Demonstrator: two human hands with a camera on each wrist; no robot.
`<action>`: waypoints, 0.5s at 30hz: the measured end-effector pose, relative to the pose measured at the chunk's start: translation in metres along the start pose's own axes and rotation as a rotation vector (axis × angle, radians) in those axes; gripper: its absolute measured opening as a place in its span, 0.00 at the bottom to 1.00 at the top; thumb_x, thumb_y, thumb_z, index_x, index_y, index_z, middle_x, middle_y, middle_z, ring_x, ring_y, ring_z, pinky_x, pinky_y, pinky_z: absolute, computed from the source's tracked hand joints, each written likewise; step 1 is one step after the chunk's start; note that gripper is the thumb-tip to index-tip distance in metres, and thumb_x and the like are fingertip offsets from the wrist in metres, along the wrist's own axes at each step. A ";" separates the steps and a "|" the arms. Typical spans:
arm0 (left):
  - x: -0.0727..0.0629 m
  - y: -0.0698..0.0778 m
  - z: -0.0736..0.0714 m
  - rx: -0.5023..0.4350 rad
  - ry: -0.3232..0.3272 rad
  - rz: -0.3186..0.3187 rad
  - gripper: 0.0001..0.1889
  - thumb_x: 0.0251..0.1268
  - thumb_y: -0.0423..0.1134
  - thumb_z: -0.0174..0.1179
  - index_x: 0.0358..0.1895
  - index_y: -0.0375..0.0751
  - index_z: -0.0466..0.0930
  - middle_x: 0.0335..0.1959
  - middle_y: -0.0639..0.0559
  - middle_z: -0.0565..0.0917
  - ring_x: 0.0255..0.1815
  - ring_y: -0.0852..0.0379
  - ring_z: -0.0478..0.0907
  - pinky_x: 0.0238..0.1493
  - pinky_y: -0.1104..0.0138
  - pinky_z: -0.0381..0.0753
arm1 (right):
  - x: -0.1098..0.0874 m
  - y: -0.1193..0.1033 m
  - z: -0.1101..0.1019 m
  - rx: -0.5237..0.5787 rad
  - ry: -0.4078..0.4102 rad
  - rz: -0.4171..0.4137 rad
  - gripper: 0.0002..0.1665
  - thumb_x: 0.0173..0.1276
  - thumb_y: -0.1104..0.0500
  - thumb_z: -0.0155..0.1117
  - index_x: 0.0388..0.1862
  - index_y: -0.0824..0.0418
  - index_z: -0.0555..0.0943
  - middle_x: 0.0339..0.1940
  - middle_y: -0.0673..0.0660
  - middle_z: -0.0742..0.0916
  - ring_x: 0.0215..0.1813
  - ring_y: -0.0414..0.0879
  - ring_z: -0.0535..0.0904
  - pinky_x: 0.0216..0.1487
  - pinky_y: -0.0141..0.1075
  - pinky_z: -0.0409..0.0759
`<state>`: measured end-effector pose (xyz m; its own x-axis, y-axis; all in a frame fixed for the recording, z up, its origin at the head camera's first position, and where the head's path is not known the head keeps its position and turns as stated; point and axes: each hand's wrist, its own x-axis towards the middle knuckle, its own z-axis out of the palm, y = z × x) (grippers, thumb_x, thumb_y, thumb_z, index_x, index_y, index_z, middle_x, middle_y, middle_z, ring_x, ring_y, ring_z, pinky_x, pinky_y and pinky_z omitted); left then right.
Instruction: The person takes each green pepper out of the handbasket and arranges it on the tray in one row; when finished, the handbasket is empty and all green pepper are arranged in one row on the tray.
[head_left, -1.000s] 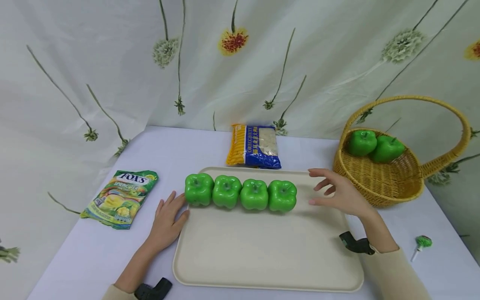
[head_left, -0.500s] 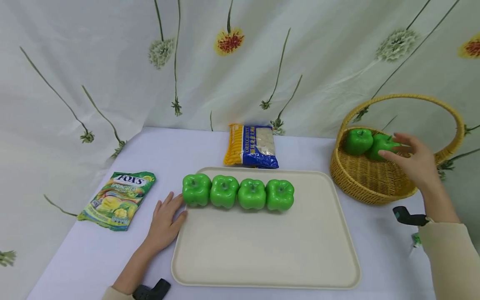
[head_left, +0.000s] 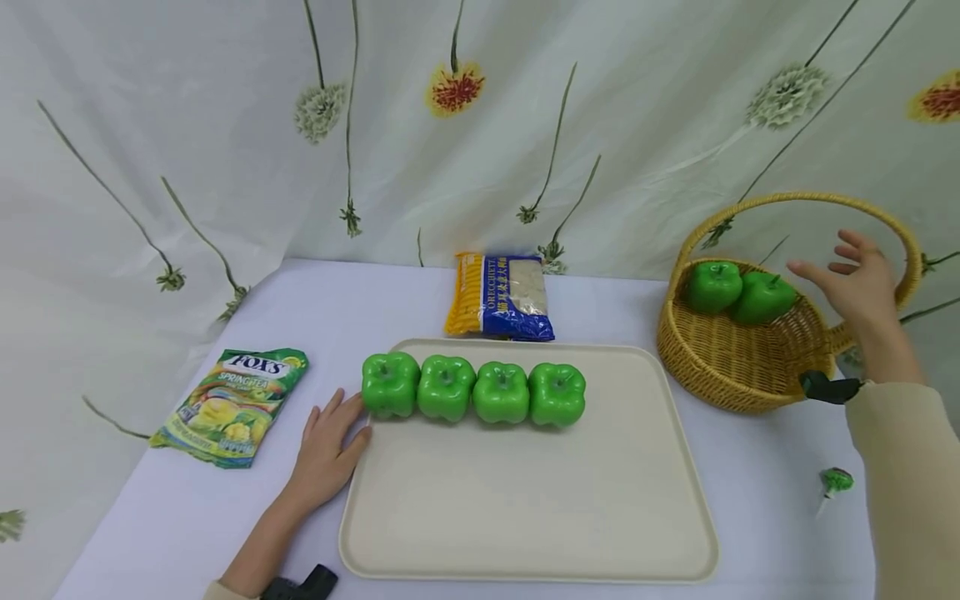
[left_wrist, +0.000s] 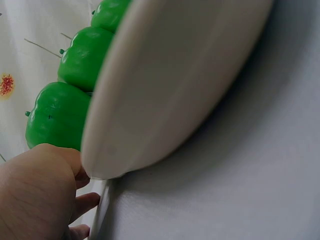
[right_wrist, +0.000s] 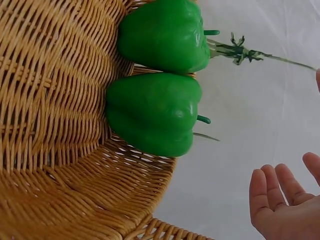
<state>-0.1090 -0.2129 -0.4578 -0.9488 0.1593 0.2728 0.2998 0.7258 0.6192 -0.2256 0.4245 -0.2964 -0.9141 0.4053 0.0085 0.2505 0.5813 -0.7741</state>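
Note:
My left hand (head_left: pixel 327 447) rests with fingers extended at the left edge of a beige tray (head_left: pixel 540 508), close beside the leftmost green bell pepper (head_left: pixel 390 385). In the left wrist view the fingers touch around the tray rim (left_wrist: pixel 112 145). Several green bell peppers stand in a row along the tray's back. At the far right, my right hand (head_left: pixel 862 279) hovers above the right side of a wicker basket (head_left: pixel 712 379), holding nothing, its fingers loosely bent. Two green bell peppers, one (right_wrist: pixel 165 37) and another (right_wrist: pixel 155 114), sit side by side in the basket, apart from that hand.
A yellow-and-blue pasta bag (head_left: pixel 501 296) lies behind the tray. A green candy bag (head_left: pixel 232 407) is on the left. Right of the tray lies a green lollipop (head_left: pixel 836 481). The basket's tall handle (head_left: pixel 810 197) arches beside the right hand. A floral cloth hangs behind.
My right hand has moved from above the tray's right side to the basket, then up and back away from its peppers, still holding nothing. The left hand stays in place.

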 end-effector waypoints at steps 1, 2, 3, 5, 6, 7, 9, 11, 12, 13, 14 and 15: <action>0.000 0.000 0.000 0.000 0.000 0.000 0.25 0.68 0.33 0.53 0.68 0.32 0.67 0.67 0.33 0.72 0.74 0.26 0.52 0.70 0.31 0.40 | 0.002 0.000 0.000 0.005 0.001 0.008 0.55 0.62 0.32 0.59 0.80 0.37 0.41 0.82 0.54 0.49 0.80 0.58 0.50 0.73 0.60 0.58; 0.000 0.000 -0.001 -0.002 0.000 0.000 0.25 0.68 0.33 0.53 0.68 0.32 0.67 0.67 0.33 0.72 0.74 0.26 0.52 0.70 0.31 0.40 | 0.004 0.000 0.001 0.012 0.004 0.016 0.56 0.62 0.31 0.59 0.80 0.38 0.40 0.82 0.53 0.49 0.81 0.58 0.49 0.74 0.60 0.57; 0.000 0.000 -0.001 -0.002 0.000 0.002 0.25 0.68 0.33 0.53 0.68 0.33 0.67 0.67 0.33 0.72 0.74 0.26 0.52 0.70 0.31 0.40 | 0.007 0.001 0.001 0.022 0.006 0.019 0.56 0.62 0.32 0.59 0.80 0.38 0.40 0.82 0.53 0.48 0.81 0.58 0.49 0.74 0.60 0.57; 0.000 0.000 -0.001 -0.003 0.001 0.006 0.25 0.68 0.33 0.53 0.68 0.33 0.67 0.67 0.33 0.72 0.74 0.26 0.53 0.69 0.31 0.40 | 0.010 0.002 0.002 0.038 0.009 0.027 0.56 0.62 0.32 0.59 0.80 0.39 0.40 0.82 0.53 0.48 0.81 0.58 0.49 0.75 0.60 0.56; 0.000 0.000 -0.001 -0.004 0.002 0.008 0.25 0.68 0.33 0.53 0.68 0.33 0.68 0.67 0.33 0.72 0.74 0.26 0.53 0.69 0.31 0.40 | 0.012 0.004 0.003 0.047 0.007 0.033 0.57 0.62 0.32 0.59 0.80 0.39 0.40 0.83 0.53 0.48 0.81 0.58 0.48 0.75 0.60 0.55; 0.000 0.000 -0.001 -0.003 0.002 0.010 0.25 0.68 0.33 0.53 0.68 0.34 0.68 0.67 0.33 0.72 0.74 0.26 0.53 0.69 0.31 0.40 | 0.013 0.005 0.004 0.059 0.004 0.037 0.57 0.62 0.32 0.59 0.80 0.40 0.39 0.83 0.54 0.47 0.81 0.59 0.47 0.75 0.60 0.54; 0.000 0.000 -0.002 -0.003 0.004 0.012 0.25 0.68 0.33 0.53 0.68 0.34 0.68 0.67 0.34 0.72 0.74 0.26 0.53 0.69 0.30 0.41 | 0.016 0.008 0.006 0.078 -0.004 0.052 0.58 0.61 0.31 0.60 0.80 0.41 0.39 0.83 0.54 0.46 0.81 0.59 0.46 0.76 0.60 0.52; 0.000 0.001 -0.002 -0.001 0.008 0.015 0.25 0.68 0.33 0.53 0.68 0.34 0.68 0.67 0.34 0.73 0.74 0.26 0.54 0.69 0.30 0.41 | 0.019 0.011 0.008 0.096 -0.023 0.072 0.59 0.60 0.30 0.59 0.80 0.41 0.38 0.83 0.55 0.45 0.81 0.61 0.44 0.76 0.61 0.50; -0.001 0.001 -0.002 -0.001 0.010 0.015 0.25 0.68 0.33 0.53 0.68 0.34 0.68 0.67 0.34 0.73 0.74 0.26 0.54 0.69 0.30 0.42 | 0.020 0.012 0.009 0.097 -0.033 0.075 0.60 0.60 0.30 0.59 0.81 0.43 0.38 0.82 0.57 0.44 0.81 0.62 0.43 0.76 0.61 0.50; -0.001 0.001 -0.002 0.000 0.011 0.016 0.25 0.68 0.33 0.53 0.68 0.34 0.68 0.67 0.34 0.73 0.74 0.26 0.54 0.69 0.30 0.42 | 0.021 0.014 0.010 0.092 -0.043 0.077 0.61 0.60 0.30 0.59 0.81 0.44 0.38 0.82 0.58 0.44 0.81 0.63 0.42 0.76 0.62 0.50; -0.001 0.001 -0.002 -0.001 0.013 0.016 0.25 0.68 0.33 0.53 0.68 0.34 0.68 0.66 0.34 0.73 0.74 0.26 0.54 0.69 0.30 0.42 | 0.022 0.015 0.011 0.084 -0.056 0.077 0.61 0.61 0.30 0.59 0.81 0.46 0.37 0.82 0.60 0.44 0.80 0.65 0.42 0.76 0.62 0.50; -0.001 0.001 -0.002 0.000 0.015 0.017 0.25 0.68 0.33 0.53 0.68 0.34 0.69 0.66 0.34 0.73 0.73 0.27 0.54 0.69 0.30 0.42 | 0.023 0.016 0.011 0.071 -0.070 0.076 0.62 0.61 0.30 0.58 0.81 0.48 0.37 0.82 0.62 0.43 0.80 0.66 0.41 0.75 0.63 0.50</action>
<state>-0.1077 -0.2136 -0.4558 -0.9420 0.1610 0.2943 0.3156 0.7228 0.6148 -0.2462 0.4350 -0.3158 -0.9139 0.3947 -0.0944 0.2992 0.4981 -0.8138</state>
